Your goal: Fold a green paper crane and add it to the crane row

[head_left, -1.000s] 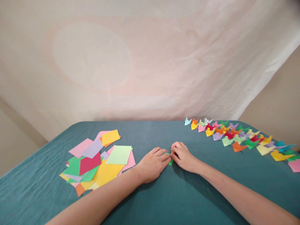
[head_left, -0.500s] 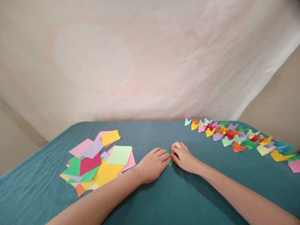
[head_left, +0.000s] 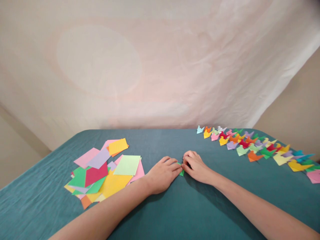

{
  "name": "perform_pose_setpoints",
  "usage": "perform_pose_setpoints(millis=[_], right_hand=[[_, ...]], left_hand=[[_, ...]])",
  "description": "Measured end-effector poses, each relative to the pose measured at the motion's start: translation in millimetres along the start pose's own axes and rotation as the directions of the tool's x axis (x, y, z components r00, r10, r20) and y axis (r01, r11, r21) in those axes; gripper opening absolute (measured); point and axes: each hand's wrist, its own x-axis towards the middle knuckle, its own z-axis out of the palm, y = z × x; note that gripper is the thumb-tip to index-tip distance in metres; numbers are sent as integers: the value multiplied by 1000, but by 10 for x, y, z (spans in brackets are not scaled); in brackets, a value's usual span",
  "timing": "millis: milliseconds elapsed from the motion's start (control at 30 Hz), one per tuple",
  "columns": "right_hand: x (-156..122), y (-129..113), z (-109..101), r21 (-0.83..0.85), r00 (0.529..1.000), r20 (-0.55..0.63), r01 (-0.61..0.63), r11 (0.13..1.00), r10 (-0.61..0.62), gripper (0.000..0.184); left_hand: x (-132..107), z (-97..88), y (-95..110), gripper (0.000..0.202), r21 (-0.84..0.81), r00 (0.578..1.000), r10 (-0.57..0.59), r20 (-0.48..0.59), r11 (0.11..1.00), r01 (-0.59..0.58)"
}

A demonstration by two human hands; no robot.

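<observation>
A small folded piece of green paper (head_left: 182, 173) lies on the table in front of me, mostly covered by my fingers. My left hand (head_left: 163, 175) rests over its left side, fingers closed together and pressing on it. From the right, my right hand (head_left: 196, 168) pinches the paper's edge between thumb and curled fingers. The exact fold under the fingertips is hidden.
Loose square sheets of coloured paper (head_left: 117, 185) lie in a heap at the left. Rows of folded paper birds (head_left: 255, 156) stand along the right side of the teal-covered table (head_left: 160, 143). A pale cloth (head_left: 160, 66) hangs behind.
Both hands stay in nearly the same place on the green paper. No clear change shows beyond a very slight shift of the view.
</observation>
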Motion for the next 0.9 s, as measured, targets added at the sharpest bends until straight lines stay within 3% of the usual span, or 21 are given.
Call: perform_pose_setpoints(millis=[467,900], right_hand=[[-5,143,-14,-29,1000,0,-4,1000,4,16],[-34,137,-97,18,998,56,39,999,-40,19]], left_hand=[[-15,-52,-10,35,-66,999,-21,38,998,24],[-19,38,-32,38,-141,1000,-19,19,990,21]])
